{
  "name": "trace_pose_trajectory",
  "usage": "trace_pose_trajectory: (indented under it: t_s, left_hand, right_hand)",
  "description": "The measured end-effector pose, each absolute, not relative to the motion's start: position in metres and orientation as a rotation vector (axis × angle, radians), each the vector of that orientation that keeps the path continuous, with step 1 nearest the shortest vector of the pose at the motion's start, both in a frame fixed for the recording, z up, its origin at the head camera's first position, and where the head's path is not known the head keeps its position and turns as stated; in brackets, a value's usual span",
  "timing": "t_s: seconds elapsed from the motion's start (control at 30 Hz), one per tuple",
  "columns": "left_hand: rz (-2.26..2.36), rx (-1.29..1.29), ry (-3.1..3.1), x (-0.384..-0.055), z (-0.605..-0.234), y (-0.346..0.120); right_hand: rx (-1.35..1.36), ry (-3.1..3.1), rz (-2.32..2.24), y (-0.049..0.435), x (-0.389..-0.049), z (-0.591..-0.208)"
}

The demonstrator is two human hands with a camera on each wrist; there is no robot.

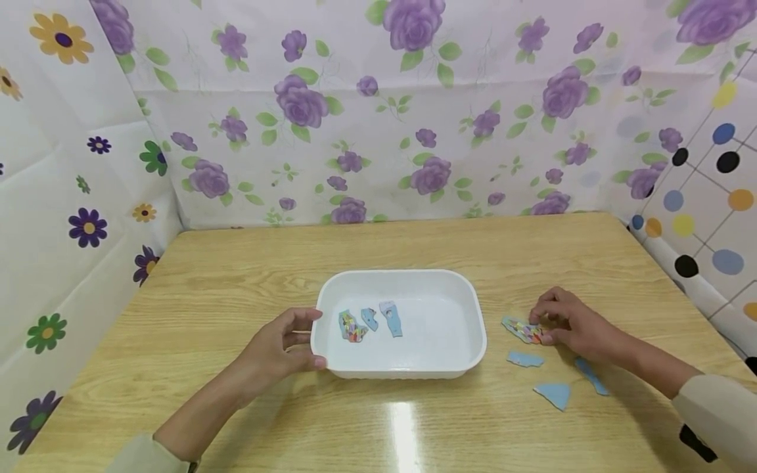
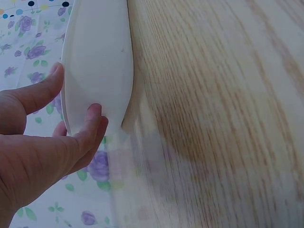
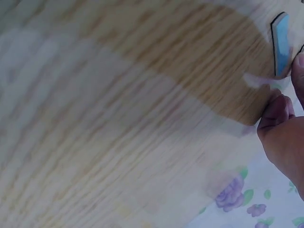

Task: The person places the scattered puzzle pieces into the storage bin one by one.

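My left hand (image 1: 275, 348) grips the left end of a white plastic tray (image 1: 414, 374), thumb at the near corner and fingers at the rim. In the left wrist view its fingers (image 2: 92, 121) lie against the tray's outer side. Inside the tray are a multicoloured picture piece (image 1: 353, 328), a small blue piece (image 1: 369, 319) and a longer blue piece (image 1: 391, 320). Right of the tray, my right hand (image 1: 570, 325) pinches the right end of another multicoloured picture piece (image 1: 520, 330), low over the table. That piece is hidden in the right wrist view.
Near the right hand lie a flat blue piece (image 1: 525, 359), a narrow blue strip (image 1: 591, 377) and a blue triangular piece (image 1: 554, 395). All stand on a wood-grain table (image 1: 248, 276). A flowered sheet (image 1: 378, 151) hangs along the back, with patterned sheets on both sides.
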State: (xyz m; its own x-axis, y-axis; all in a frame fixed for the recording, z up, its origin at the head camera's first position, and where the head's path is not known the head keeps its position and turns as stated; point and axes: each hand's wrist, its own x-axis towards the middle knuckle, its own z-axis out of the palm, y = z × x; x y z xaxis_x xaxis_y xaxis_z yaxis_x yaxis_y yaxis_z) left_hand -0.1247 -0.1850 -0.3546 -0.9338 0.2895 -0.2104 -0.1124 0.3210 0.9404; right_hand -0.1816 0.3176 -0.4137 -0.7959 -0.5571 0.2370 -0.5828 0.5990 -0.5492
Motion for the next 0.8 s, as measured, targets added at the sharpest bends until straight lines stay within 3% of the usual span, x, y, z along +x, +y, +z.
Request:
trace_pose_trajectory:
  t_s: [0.8]
  left_hand:
    - [1.666, 0.156, 2.224, -0.124, -0.354, -0.185]
  right_hand:
    - [0.816, -2.834, 1.106, 0.314, -0.189, -0.369]
